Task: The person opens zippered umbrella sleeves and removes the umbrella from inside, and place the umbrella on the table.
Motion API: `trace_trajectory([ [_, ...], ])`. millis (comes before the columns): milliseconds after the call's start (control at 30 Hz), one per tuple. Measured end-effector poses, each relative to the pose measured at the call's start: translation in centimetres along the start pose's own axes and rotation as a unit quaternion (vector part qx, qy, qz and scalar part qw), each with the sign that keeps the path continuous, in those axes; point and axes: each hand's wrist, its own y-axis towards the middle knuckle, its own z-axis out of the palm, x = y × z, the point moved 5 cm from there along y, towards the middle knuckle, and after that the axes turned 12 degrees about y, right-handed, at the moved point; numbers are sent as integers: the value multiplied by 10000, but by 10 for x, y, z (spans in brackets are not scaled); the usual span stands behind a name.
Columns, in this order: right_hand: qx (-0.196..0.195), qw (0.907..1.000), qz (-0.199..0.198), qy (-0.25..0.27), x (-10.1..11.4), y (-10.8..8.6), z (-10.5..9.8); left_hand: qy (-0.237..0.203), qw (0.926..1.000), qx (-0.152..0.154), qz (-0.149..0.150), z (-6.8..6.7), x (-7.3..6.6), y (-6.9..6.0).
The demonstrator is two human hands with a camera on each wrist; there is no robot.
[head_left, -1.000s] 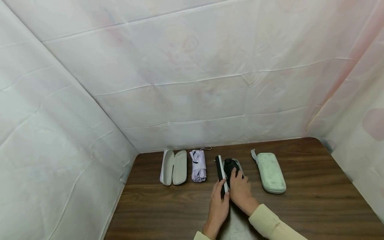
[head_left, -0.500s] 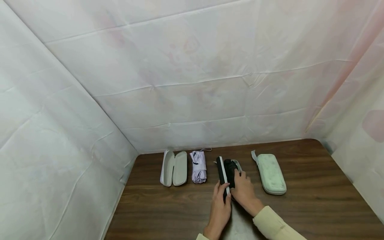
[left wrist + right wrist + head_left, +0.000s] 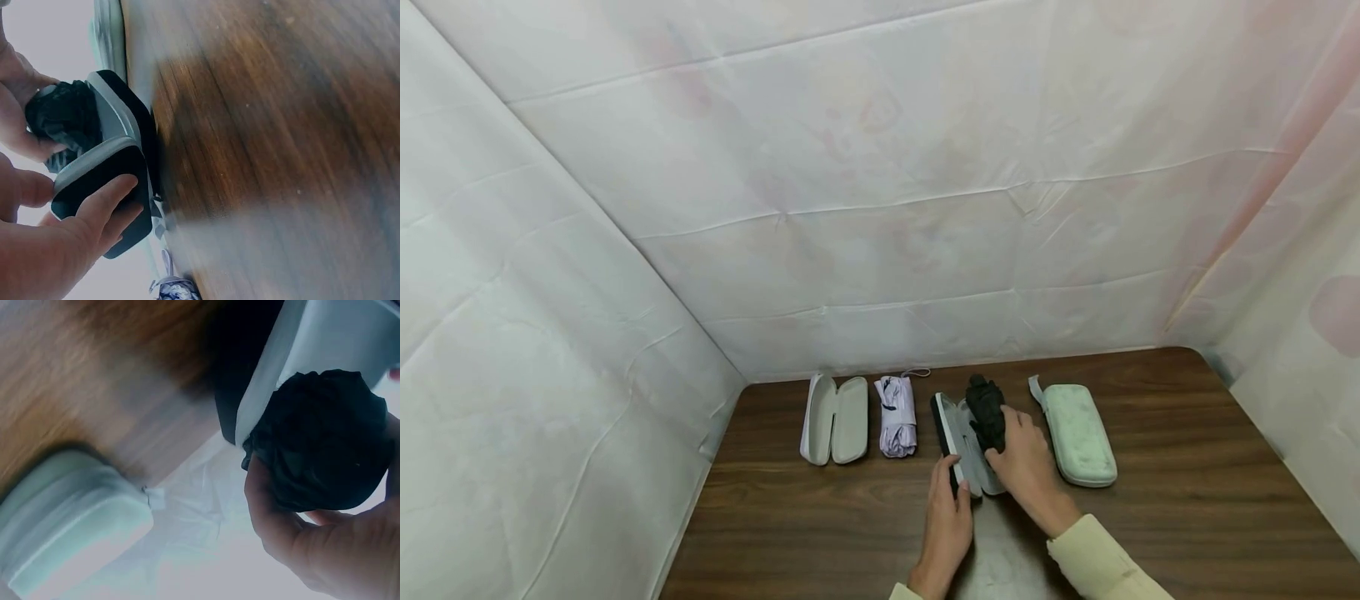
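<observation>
Head view, left of the hands: an open pale case (image 3: pixel 851 421), then a rolled lilac umbrella (image 3: pixel 897 421), both on the wooden table (image 3: pixel 775 525).
Right of the hands: a closed mint case (image 3: pixel 1080 433), near the right wrist.
In the way: the dark bundle (image 3: pixel 987 412) covers part of the open black case's (image 3: pixel 973 462) right half; whether it rests inside, I cannot tell.
Umbrella's dark marks: too small to read.
Left hand (image 3: pixel 949 521): pinches the black case's lid.
Right hand (image 3: pixel 1028 467): grips the dark bundle, fingers curled.
</observation>
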Motion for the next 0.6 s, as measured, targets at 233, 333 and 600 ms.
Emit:
trace_trajectory([
  [233,-340,9989,-283,158,-6,13,-20,-52,9999,-149,-51,-2,5,5],
  [333,-411,9988,-239,66,-13,17,-25,-38,9996,-262,-18,-5,6,7],
  [600,-381,9986,-155,-341,-29,23,-28,3,9982,-594,90,-12,8,14],
])
